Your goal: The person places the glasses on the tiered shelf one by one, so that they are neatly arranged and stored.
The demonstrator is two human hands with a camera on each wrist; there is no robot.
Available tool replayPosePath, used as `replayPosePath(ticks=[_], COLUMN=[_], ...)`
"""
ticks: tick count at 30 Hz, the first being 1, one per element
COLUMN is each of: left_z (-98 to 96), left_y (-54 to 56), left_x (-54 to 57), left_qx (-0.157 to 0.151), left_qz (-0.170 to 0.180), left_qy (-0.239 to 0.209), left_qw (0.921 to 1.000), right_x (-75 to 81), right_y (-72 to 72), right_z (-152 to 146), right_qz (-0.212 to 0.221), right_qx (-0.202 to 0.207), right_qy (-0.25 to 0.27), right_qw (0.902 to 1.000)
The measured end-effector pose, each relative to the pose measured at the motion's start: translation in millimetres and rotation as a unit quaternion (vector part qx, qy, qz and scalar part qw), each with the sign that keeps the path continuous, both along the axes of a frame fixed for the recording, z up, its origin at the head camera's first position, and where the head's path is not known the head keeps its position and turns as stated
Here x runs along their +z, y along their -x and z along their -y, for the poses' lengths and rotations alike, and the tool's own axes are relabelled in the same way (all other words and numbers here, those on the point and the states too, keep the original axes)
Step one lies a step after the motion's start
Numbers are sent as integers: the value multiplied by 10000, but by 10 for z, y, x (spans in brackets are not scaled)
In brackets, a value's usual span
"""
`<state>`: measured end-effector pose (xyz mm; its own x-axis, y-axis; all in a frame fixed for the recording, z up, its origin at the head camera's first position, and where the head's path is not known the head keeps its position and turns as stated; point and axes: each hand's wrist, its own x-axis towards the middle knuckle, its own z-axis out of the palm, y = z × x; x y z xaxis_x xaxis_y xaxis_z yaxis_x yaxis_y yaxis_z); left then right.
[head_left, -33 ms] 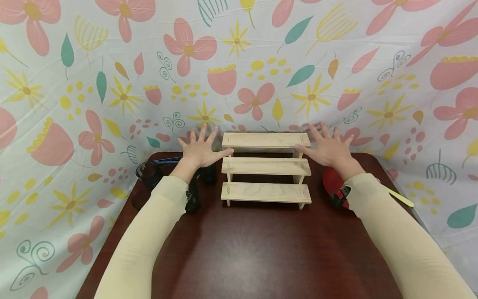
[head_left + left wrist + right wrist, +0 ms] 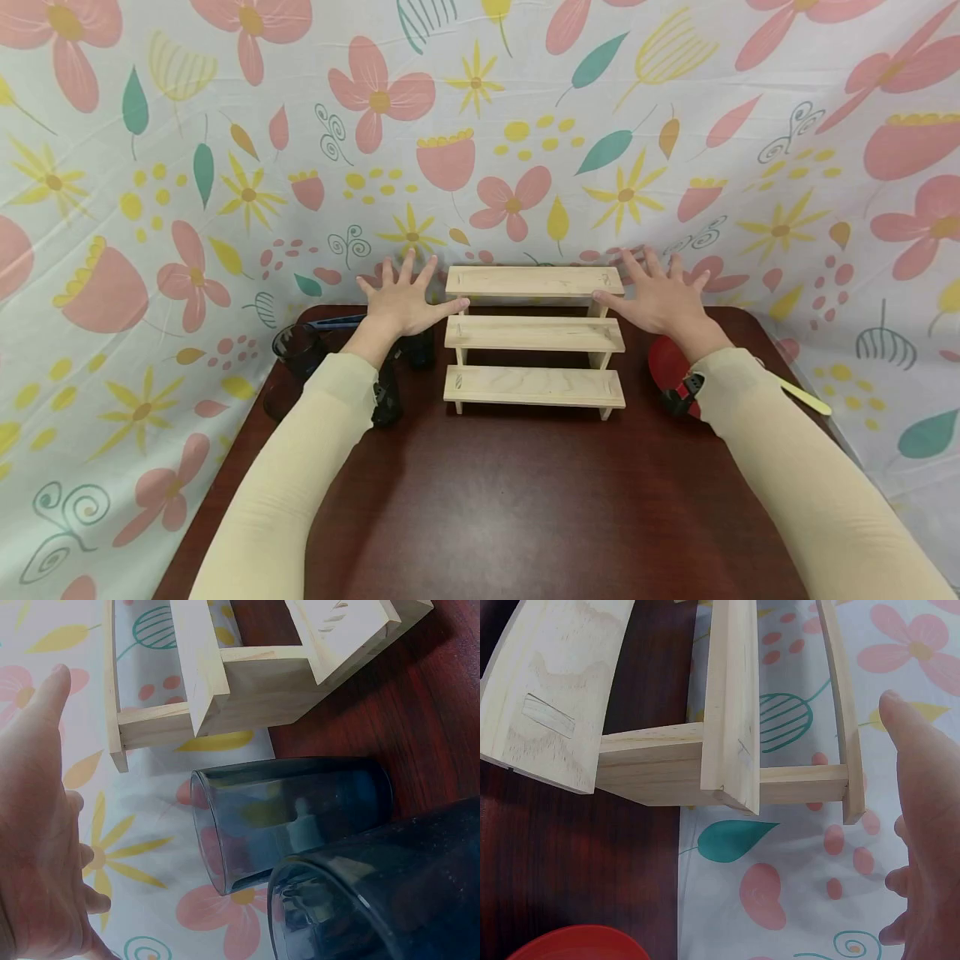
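A three-tier wooden rack stands at the back of the dark table. My left hand is spread beside its left end, the thumb reaching towards the rack. Mirroring it, my right hand spreads its fingers at the rack's right end, thumb overlapping the top tier's edge in the head view. Neither hand holds anything. In the left wrist view, a dark blue glass tumbler stands below the rack's side, with another tumbler nearer the camera. A red bowl sits partly hidden under my right wrist.
Several dark glasses cluster at the table's left, partly behind my left sleeve. A blue strip-like item lies there too. On the right, a yellow handle sticks out past my sleeve. A flowered cloth hangs behind the table.
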<state>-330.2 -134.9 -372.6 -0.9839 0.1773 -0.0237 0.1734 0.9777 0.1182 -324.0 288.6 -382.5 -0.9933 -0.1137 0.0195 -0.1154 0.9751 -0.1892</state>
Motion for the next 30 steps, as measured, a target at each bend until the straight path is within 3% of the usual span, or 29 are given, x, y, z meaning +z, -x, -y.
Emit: replayPosePath(ticks=[11, 19, 24, 27, 30], left_z=[24, 42, 106, 184, 273], left_y=[-13, -119, -343, -562, -794], left_x=[5, 18, 7, -41, -173], left_qx=[10, 54, 33, 39, 97], left_qz=[4, -214, -738, -1086, -1335], left_qy=[47, -68, -786, -1365, -1856], left_qw=[10000, 9997, 9942, 9847, 9735], right_x=[-12, -7, -18, -82, -201], right_y=[10, -91, -339, -512, -697], right_z=[-22, -58, -98, -108, -101], right_qz=[4, -37, 34, 19, -46], right_qx=[-14, -93, -38, -50, -133], right_qy=[26, 331, 816, 1119, 1466], right_qw=[10000, 9994, 9966, 9937, 9891])
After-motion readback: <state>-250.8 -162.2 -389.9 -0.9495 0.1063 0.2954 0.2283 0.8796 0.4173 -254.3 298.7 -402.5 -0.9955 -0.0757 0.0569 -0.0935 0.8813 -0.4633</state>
